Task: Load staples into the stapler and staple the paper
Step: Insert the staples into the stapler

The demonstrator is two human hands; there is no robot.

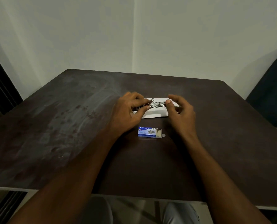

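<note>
So the left hand (131, 109) pinches the opened stapler (152, 104) over the paper (155, 114), the right hand (179, 109) loosely spread at 3 o'clock, thumb touching its tip; the staple box (148, 131) at 6 o'clock.

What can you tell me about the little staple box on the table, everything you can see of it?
The staple box is a small blue and white cardboard carton with the printed word "kangaro" and a picture of a stapler on top. It lies flat on the dark table, nearer the person than the white paper, between the forearms. Its right end flap hangs open, showing the pale inside. Neither hand touches it.
</note>
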